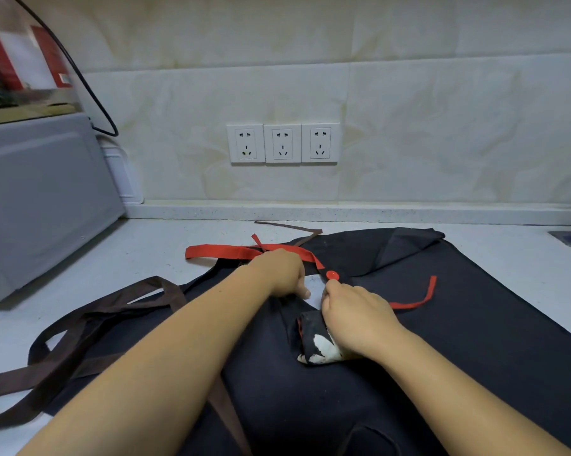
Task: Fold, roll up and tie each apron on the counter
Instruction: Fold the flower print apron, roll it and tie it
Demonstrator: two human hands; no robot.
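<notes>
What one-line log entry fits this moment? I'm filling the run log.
stage: tying | left hand: on red strap | right hand: on rolled apron | dark apron: flat underneath

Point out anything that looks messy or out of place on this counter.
Brown straps of the flat dark apron sprawl in tangled loops at left. The red strap of the rolled apron trails loose. Nothing looks spilled or damaged.

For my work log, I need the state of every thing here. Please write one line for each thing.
Rolled apron: rolled up, not yet tied.
Dark apron: spread flat on the counter.
Red strap: loose.
Brown straps: loose.
Left hand: closed on fabric.
Right hand: pressing the roll.
Sockets: all unplugged.
</notes>
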